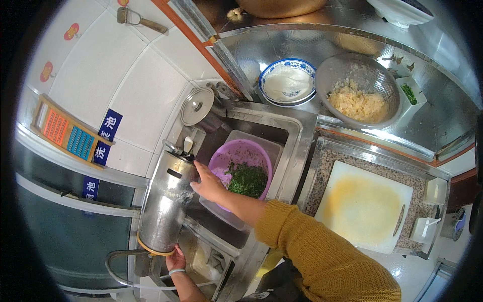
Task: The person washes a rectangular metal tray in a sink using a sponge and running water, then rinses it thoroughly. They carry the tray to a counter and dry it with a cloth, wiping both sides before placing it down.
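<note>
A stainless steel cylinder (160, 211) with an oblong slot near one end and a yellow rim at the other lies in front of the wall, beside the sinks. My right hand (207, 185) holds its slotted end, thumb and fingers spread over the metal. At the yellow-rimmed end, my left hand (176, 260) grips the edge from below; part of its fingers is hidden. Below my right forearm, a purple plastic basin (240, 143) of chopped green leaves (247, 179) sits in the sink (260, 128), inside a translucent tub (277, 151).
A lidded steel pot (198, 107) and a tap (171, 146) stand near the wall. A second sink (198, 260) holds grey cloth-like items. To the right are a white cutting board (364, 207), a colander (356, 68) of chopped pale food, and blue-patterned plates (288, 81).
</note>
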{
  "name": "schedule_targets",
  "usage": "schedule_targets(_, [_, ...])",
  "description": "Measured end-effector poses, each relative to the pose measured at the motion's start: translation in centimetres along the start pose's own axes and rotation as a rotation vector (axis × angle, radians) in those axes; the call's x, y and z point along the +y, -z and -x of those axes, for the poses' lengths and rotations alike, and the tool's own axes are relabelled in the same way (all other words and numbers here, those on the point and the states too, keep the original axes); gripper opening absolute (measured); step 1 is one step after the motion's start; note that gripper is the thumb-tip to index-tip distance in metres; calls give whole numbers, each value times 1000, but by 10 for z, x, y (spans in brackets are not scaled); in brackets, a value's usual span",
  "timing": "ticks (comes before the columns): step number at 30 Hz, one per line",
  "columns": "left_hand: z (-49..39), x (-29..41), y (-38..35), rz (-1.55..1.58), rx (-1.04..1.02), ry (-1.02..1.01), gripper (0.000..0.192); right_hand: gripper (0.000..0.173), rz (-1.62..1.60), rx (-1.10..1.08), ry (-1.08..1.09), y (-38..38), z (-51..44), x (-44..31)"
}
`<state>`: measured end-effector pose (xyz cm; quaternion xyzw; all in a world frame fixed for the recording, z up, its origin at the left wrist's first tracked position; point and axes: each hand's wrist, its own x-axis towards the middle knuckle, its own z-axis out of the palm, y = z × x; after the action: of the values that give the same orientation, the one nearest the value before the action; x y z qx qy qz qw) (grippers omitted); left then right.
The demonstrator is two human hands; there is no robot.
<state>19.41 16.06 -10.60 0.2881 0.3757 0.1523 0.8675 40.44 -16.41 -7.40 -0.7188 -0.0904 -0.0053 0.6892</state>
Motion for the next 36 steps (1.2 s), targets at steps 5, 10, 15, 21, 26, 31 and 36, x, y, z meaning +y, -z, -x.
schedule_targets(5, [3,5,3,-61,72,2,16,71,-67,-23,-27,-5,7,2])
schedule_targets(10, [3,3,16,-10,117,33,21,77,-73,-117,62,1,23,-2])
schedule_targets(15, [9,-9,21,-74,106,-23,12,76,5,-121,107,9,38,-13])
schedule_targets(21, [7,-7,15,-83,107,-61,17,74,6,-84,20,21,44,-12])
schedule_targets(26, [-7,1,4,-78,151,-91,20,73,57,-27,-18,17,41,-6])
schedule_targets(31, [0,8,-7,-273,212,4,21,73,108,14,-59,11,53,-2])
schedule_targets(36, [15,-10,-13,-81,106,-97,25,73,141,27,-185,15,63,3])
